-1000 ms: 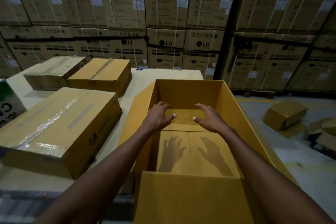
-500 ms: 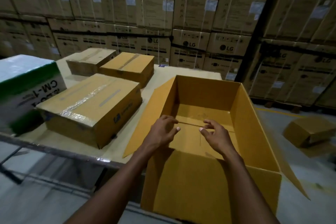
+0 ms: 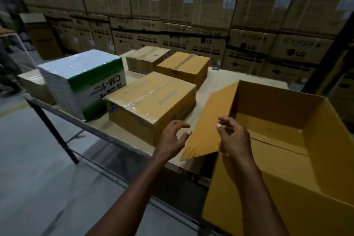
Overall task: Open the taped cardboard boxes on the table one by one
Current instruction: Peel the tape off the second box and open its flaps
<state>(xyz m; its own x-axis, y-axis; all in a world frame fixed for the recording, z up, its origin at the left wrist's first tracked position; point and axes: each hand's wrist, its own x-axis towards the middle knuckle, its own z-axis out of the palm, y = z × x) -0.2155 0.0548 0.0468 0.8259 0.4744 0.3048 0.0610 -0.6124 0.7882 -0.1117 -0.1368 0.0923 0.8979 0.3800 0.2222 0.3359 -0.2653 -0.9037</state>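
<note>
A large open cardboard box point(image 3: 283, 101) stands at the right, empty, its left flap point(image 3: 212, 119) folded outward over the table. My right hand point(image 3: 234, 140) hovers at that flap's near corner, fingers curled and apart, holding nothing. My left hand point(image 3: 175, 136) is spread open just left of the flap, close to the near corner of a taped brown box point(image 3: 153, 99) sealed with clear tape. Two more taped brown boxes point(image 3: 183, 65) point(image 3: 147, 57) lie behind it on the table point(image 3: 220, 76).
A white and green box point(image 3: 86, 84) marked CM-1 stands at the table's left, with another carton point(image 3: 32, 84) beyond it. The table's metal edge and leg point(image 3: 53, 128) run along the left. Stacked LG cartons point(image 3: 249, 46) wall the back. Bare floor lies to the left.
Both hands have come up out of the open box and moved left toward the taped box. The view has swung left, bringing in the white and green box.
</note>
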